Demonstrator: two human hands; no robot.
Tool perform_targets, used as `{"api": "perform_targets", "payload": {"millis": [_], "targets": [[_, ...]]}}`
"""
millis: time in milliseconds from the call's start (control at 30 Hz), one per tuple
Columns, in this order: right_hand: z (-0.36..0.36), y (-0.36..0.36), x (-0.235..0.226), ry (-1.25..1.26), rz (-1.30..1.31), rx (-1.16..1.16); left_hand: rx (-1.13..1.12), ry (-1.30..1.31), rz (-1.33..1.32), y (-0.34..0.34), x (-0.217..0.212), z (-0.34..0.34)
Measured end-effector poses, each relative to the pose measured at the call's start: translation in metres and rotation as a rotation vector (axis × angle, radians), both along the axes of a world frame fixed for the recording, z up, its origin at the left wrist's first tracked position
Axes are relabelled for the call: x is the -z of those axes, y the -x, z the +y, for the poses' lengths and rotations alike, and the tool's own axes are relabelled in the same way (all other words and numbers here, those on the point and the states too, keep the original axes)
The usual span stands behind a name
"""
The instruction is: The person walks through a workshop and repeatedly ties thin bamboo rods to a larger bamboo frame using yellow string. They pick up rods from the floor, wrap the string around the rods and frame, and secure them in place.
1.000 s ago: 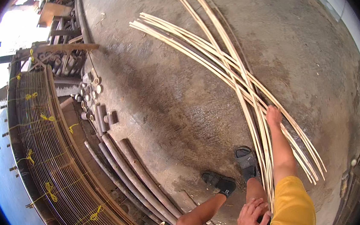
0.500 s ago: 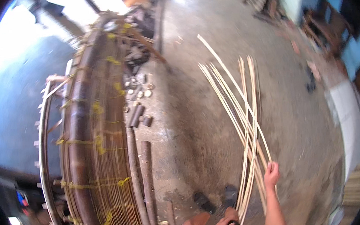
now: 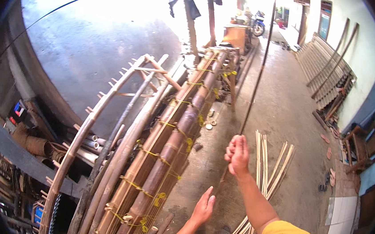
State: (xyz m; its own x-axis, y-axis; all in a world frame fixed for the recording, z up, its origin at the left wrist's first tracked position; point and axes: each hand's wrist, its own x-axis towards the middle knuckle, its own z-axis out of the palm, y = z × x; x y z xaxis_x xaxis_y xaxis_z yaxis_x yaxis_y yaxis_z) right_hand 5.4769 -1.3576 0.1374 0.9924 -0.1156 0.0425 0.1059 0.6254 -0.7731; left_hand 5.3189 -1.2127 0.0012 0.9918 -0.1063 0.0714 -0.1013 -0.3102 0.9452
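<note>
A long, thin strip [image 3: 261,72], dark and looking like split bamboo, stands raised and slanting up to the top edge. My right hand [image 3: 237,155] is closed around it in a fist, and its lower end runs down toward my left hand [image 3: 204,207]. That left hand is open, fingers stretched out, close to the strip's lower part; whether they touch I cannot tell. On the floor beyond my right forearm lie several pale bamboo strips [image 3: 275,178], crossing in a loose bundle.
At left stands a long rack of dark bamboo poles [image 3: 176,140] tied with yellow cord [image 3: 159,197]. A curved pegged rail [image 3: 81,130] runs beside it. Corrugated sheets [image 3: 326,69] lean on the right wall, near a wooden chair [image 3: 362,146]. A motorbike [image 3: 258,24] is parked far off.
My right hand has risen from the floor bundle with a strip, now upright. My left hand has left my knee and opened forward. The view has tilted up.
</note>
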Motion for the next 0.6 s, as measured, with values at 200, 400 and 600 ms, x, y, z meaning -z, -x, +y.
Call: {"api": "perform_targets", "payload": {"millis": [200,400,600], "targets": [[0.171,0.023,-0.009,-0.308,0.237,-0.336,-0.603,-0.256,0.121,0.099,-0.107,0.133],[0.261,0.054,0.055,0.096,0.506,-0.867,-0.750,-0.638,0.226,0.148,-0.173,0.256],[0.173,0.009,0.097,0.519,0.313,-1.268,-0.737,-0.757,0.638,0.148,-0.140,0.331]]}}
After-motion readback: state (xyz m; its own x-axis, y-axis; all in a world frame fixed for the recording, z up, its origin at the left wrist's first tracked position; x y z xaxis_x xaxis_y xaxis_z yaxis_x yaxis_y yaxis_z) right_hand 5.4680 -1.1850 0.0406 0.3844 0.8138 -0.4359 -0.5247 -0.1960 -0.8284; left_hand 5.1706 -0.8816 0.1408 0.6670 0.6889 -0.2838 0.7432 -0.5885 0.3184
